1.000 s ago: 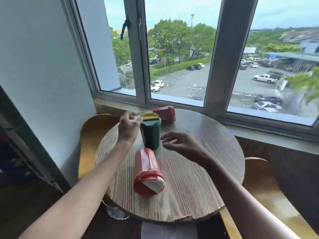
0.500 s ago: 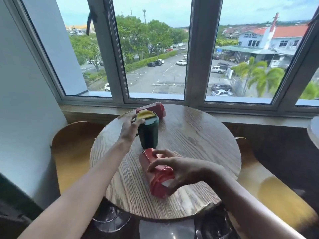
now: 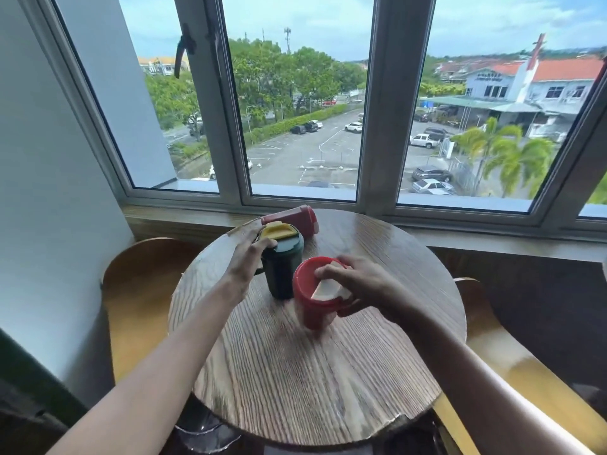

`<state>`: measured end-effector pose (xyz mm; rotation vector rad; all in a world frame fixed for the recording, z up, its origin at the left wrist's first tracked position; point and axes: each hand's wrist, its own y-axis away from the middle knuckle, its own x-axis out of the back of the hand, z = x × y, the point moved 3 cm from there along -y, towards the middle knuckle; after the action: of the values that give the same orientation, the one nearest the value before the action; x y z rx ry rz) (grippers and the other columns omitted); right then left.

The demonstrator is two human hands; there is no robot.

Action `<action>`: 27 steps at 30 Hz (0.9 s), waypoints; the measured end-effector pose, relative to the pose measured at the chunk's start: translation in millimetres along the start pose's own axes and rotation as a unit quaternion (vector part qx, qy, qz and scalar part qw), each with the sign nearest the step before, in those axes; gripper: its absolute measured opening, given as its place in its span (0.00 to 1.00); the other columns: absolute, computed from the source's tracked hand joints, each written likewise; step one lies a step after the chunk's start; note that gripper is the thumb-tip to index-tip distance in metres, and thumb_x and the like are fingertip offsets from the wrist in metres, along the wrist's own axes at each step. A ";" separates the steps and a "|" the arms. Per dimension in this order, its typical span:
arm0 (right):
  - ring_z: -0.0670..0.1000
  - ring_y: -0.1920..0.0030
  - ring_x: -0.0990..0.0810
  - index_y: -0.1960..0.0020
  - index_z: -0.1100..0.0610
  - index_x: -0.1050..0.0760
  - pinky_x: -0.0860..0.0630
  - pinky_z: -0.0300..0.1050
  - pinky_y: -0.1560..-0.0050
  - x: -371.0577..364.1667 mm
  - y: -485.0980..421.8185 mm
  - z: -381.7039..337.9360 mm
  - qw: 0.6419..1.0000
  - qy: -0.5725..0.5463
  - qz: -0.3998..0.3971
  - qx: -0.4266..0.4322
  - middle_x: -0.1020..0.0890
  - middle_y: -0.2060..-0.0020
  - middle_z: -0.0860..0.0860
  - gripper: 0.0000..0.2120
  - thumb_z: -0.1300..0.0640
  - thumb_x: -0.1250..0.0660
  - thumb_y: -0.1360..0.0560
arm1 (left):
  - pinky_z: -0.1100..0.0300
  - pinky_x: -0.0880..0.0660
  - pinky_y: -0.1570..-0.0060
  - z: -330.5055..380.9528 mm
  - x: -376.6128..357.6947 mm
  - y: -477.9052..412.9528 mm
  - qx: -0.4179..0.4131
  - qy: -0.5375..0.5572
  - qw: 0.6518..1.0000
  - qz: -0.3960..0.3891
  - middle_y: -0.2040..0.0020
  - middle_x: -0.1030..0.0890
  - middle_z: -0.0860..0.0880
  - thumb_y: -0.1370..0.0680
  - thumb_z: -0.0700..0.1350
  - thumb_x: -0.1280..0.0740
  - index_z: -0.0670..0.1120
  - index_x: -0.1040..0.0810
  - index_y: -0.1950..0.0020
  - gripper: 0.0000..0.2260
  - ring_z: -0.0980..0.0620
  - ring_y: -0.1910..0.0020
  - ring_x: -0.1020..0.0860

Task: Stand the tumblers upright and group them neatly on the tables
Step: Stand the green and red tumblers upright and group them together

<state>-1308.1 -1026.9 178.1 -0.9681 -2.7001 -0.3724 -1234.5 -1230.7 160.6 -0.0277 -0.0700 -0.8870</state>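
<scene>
A dark green tumbler (image 3: 284, 270) with a yellow lid stands upright on the round wooden table (image 3: 315, 372). My left hand (image 3: 248, 254) grips it near the rim. Just right of it, a red tumbler (image 3: 310, 303) with a red and white lid is nearly upright, slightly tilted, with my right hand (image 3: 358, 285) closed over its lid and side. A second red tumbler (image 3: 292, 218) lies on its side at the table's far edge, behind the green one.
Wooden chairs stand at the table's left (image 3: 138, 290) and right (image 3: 512, 372). A window sill (image 3: 492, 238) and large windows run just behind the table. A white wall (image 3: 49, 224) closes the left side.
My right hand took hold of the lying red tumbler and raised it from its side to almost upright beside the green one. My left hand stayed on the green tumbler.
</scene>
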 end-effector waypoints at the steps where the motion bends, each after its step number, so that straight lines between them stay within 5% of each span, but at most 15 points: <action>1: 0.55 0.67 0.17 0.47 0.57 0.21 0.18 0.48 0.66 3.5 -4.7 1.4 1.000 -0.005 0.013 -0.018 0.18 0.54 0.62 0.16 0.48 0.28 0.29 | 0.50 0.27 0.45 -0.6 0.1 0.0 0.002 -0.001 1.000 -0.001 0.45 0.21 0.55 0.24 0.44 0.36 0.63 0.22 0.46 0.14 0.53 0.44 0.25; 6: 0.59 0.68 0.15 0.47 0.59 0.24 0.19 0.48 0.68 11.1 -22.7 5.8 0.996 0.029 0.045 -0.067 0.17 0.55 0.62 0.21 0.42 0.31 0.29 | 0.51 0.27 0.46 -4.3 0.9 0.3 -0.001 0.005 1.000 -0.003 0.43 0.20 0.54 0.27 0.46 0.35 0.62 0.22 0.42 0.16 0.52 0.42 0.24; 9: 0.53 0.67 0.20 0.47 0.58 0.25 0.25 0.43 0.68 12.5 -29.0 5.1 0.986 0.140 0.057 -0.069 0.17 0.59 0.57 0.25 0.36 0.38 0.27 | 0.51 0.28 0.47 -6.6 -0.3 0.7 0.015 0.015 1.000 -0.012 0.41 0.20 0.51 0.30 0.49 0.35 0.62 0.25 0.36 0.22 0.51 0.40 0.24; 14: 0.48 0.49 0.20 0.42 0.52 0.22 0.27 0.46 0.47 13.4 -27.7 10.8 0.996 0.084 0.023 -0.031 0.17 0.49 0.49 0.40 0.21 0.41 0.36 | 0.50 0.27 0.44 -10.1 0.9 0.0 0.008 0.008 1.000 -0.012 0.41 0.19 0.50 0.29 0.51 0.35 0.60 0.26 0.34 0.22 0.50 0.39 0.23; 18: 0.36 0.43 0.21 0.36 0.49 0.27 0.28 0.29 0.48 8.4 -5.4 25.2 0.990 -0.092 -0.078 0.073 0.18 0.44 0.42 0.24 0.39 0.35 0.29 | 0.54 0.28 0.43 -17.4 2.0 5.1 -0.028 0.004 1.000 0.004 0.37 0.22 0.53 0.23 0.53 0.34 0.59 0.31 0.30 0.21 0.53 0.38 0.25; 21: 0.42 0.35 0.25 0.28 0.46 0.36 0.28 0.37 0.39 2.6 -7.1 53.1 0.983 -0.113 -0.121 0.081 0.22 0.35 0.45 0.35 0.53 0.24 0.30 | 0.48 0.37 0.33 -33.4 2.2 11.6 -0.030 -0.006 0.999 -0.026 0.28 0.30 0.57 0.28 0.60 0.31 0.65 0.42 0.25 0.34 0.53 0.31 0.32; 24: 0.47 0.37 0.23 0.29 0.46 0.35 0.24 0.38 0.44 -5.3 -14.7 68.7 0.988 -0.088 -0.103 0.069 0.20 0.39 0.48 0.40 0.66 0.23 0.35 | 0.49 0.30 0.40 -56.0 -1.3 18.2 -0.003 0.024 0.998 -0.057 0.36 0.22 0.52 0.32 0.48 0.33 0.58 0.33 0.31 0.28 0.47 0.35 0.27; 27: 0.52 0.43 0.20 0.32 0.50 0.32 0.22 0.39 0.50 -9.7 -20.8 76.9 0.993 -0.085 -0.030 0.081 0.19 0.44 0.52 0.38 0.69 0.23 0.36 | 0.50 0.25 0.43 -70.4 -2.6 23.7 0.012 0.027 0.999 -0.032 0.42 0.19 0.45 0.33 0.42 0.36 0.50 0.27 0.37 0.23 0.40 0.38 0.24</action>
<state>-1325.4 -1023.6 99.9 -0.9117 -2.8633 -0.0808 -1214.3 -1217.5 90.3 0.0203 -0.0309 -0.9511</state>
